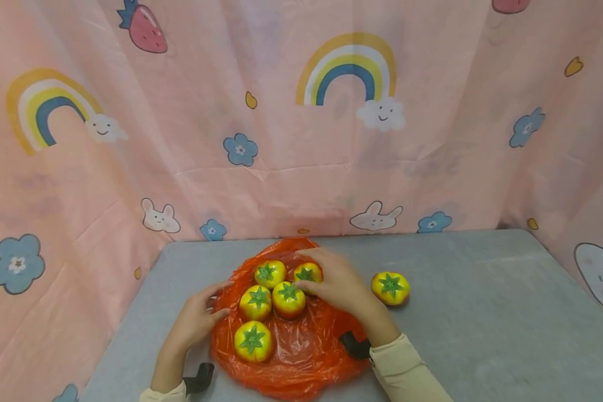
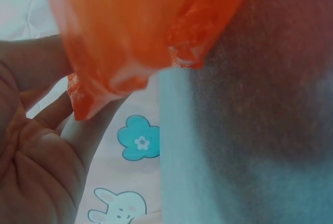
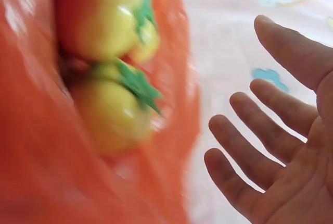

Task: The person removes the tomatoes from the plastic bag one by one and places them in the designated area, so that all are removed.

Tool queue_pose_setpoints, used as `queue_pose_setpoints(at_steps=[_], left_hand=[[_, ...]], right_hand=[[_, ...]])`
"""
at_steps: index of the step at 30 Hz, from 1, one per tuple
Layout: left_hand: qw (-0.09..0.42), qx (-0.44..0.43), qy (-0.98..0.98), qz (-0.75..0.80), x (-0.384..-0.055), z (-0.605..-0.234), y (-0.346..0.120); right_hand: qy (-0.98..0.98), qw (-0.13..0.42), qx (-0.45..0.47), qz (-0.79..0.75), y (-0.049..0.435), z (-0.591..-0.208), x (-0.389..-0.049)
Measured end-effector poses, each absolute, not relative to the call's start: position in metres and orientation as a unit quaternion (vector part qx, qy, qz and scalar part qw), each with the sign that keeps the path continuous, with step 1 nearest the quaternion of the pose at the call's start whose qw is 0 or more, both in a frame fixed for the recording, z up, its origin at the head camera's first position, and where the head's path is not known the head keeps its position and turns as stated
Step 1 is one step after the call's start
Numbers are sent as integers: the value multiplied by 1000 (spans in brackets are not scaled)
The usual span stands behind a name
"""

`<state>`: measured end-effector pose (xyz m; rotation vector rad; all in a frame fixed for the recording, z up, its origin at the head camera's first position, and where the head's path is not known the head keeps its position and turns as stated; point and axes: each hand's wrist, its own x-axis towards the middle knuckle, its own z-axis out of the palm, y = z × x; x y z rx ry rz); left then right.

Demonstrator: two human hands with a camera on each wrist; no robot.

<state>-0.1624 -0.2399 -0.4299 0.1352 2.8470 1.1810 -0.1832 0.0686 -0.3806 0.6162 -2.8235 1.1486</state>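
A red-orange plastic bag [image 1: 293, 349] lies spread on the table, with several glossy yellow-and-red tomatoes [image 1: 253, 341] with green star-shaped tops on it. My left hand [image 1: 196, 318] is at the bag's left edge, thumb and fingers apart. In the left wrist view, the bag's crumpled edge [image 2: 135, 41] partly covers that hand's fingertips. My right hand [image 1: 339, 282] hovers over the far-right tomato [image 1: 307, 273], partly hiding it. The right wrist view shows the right hand [image 3: 281, 156] with fingers spread and holding nothing, beside tomatoes [image 3: 112, 109] in the bag.
One more tomato [image 1: 391, 288] sits on the grey table [image 1: 482, 312], right of the bag. A pink patterned curtain [image 1: 281, 195] stands behind the table and along its sides. Dark wrist-worn pieces show at both wrists.
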Motion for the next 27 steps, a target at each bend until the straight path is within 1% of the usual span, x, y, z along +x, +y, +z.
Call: queue_pose_setpoints(at_steps=[9,16,20,24,27], left_hand=[[26,48,925,376,-165,-431,-240],[24,52,926,374,-163,-430,-241],[27,47,926,374,-163,-431,-240],[31,42,927,372,-164,-431,-240],[32,40,928,370,-163,-431,-239]], right_hand=[[-894,-65,199,395,47,-411,-182],[-905,-89,188,370,41,-425,-179],[-911,-94,199,350,41,-430,-177],[-910,-95,209,344,43,-431,-173],[-906,-109,211,350,44,-431,-171]])
